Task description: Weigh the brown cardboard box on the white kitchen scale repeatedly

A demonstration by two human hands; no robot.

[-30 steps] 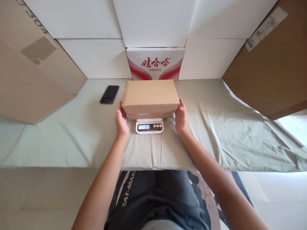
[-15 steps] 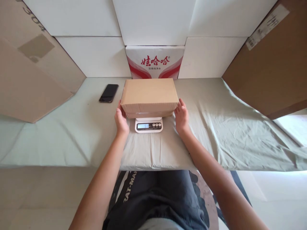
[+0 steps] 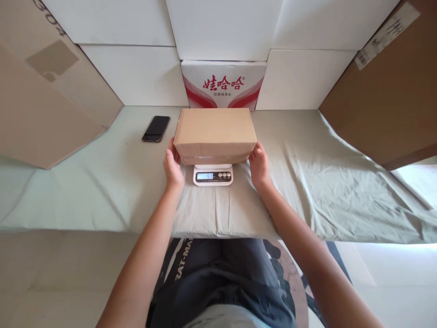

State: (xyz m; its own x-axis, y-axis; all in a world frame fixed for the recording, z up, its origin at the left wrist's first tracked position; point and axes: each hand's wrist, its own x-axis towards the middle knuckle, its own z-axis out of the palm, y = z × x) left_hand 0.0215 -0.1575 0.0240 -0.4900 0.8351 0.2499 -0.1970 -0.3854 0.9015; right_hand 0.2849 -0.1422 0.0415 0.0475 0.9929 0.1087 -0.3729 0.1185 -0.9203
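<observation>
A closed brown cardboard box [image 3: 216,127] rests on a small white digital scale [image 3: 213,183], hiding the scale's platform. On the lit display the digits look like 51; a decimal point cannot be made out. My left hand [image 3: 173,165] is against the box's left side, thumb toward me and fingers running back along it. At the right side my right hand [image 3: 259,165] holds the box's near corner, its fingers partly hidden behind the cardboard. Both hands hold the box between them.
A black phone [image 3: 156,129] lies left of the box on the pale green cloth [image 3: 102,191]. Behind stand a red-and-white printed carton [image 3: 223,86] and several white boxes [image 3: 307,77]. Large brown cartons flank the surface at left [image 3: 51,109] and right [image 3: 385,105].
The camera view has shifted slightly, so the scene sits a little higher in the picture. Box, scale and phone keep their places, and both hands stay at the box's sides.
</observation>
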